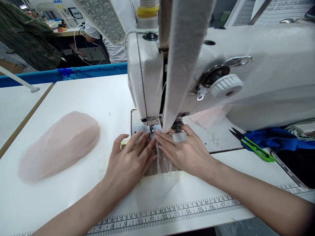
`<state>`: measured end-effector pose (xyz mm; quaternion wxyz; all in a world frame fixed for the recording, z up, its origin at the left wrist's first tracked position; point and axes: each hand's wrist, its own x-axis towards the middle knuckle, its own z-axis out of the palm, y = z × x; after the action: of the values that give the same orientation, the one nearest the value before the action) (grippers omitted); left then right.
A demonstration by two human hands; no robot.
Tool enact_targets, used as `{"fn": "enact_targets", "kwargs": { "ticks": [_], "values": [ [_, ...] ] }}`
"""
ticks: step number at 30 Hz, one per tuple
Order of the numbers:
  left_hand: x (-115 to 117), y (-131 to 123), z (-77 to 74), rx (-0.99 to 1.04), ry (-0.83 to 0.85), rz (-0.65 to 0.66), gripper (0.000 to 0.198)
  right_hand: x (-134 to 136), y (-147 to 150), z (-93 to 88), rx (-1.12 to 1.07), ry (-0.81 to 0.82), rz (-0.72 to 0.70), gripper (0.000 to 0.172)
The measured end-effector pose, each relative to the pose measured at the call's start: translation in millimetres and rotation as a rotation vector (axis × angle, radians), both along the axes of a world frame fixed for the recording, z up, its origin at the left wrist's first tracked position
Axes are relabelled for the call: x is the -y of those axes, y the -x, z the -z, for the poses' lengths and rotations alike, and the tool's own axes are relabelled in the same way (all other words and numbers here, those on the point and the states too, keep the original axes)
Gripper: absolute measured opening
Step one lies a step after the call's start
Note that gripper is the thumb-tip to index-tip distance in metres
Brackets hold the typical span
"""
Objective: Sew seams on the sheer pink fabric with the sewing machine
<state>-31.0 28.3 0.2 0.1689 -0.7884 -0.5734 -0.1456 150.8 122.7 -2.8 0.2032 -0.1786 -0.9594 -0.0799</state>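
Note:
A thin, sheer whitish piece of fabric [163, 164] lies under the presser foot [152, 128] of a white sewing machine [147, 75]. My left hand [130, 157] rests on it from the left, fingers spread and slightly bent, with the tips close to the foot. From the right, my right hand [187, 150] lies over the fabric with its fingers stretched toward the needle area and its thumb apart. Both hands press the fabric down rather than wrap round it. The needle tip is hidden by the fingers and machine parts.
A pale pink sheer fabric piece [64, 144] lies at left. Green thread snips [258, 149], blue cloth [275, 139] and a phone [297, 164] sit at right. A printed ruler [147, 219] runs along the front edge. Two people are beyond the blue-edged table.

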Motion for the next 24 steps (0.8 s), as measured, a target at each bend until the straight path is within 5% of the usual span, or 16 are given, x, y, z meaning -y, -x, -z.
{"fn": "enact_targets", "kwargs": {
  "ticks": [24],
  "values": [
    [-1.3, -3.7, -3.1, 0.027, 0.011, -0.030, 0.029, -5.3, -0.5, 0.3, 0.033, -0.028, 0.006, 0.024]
  ]
}}
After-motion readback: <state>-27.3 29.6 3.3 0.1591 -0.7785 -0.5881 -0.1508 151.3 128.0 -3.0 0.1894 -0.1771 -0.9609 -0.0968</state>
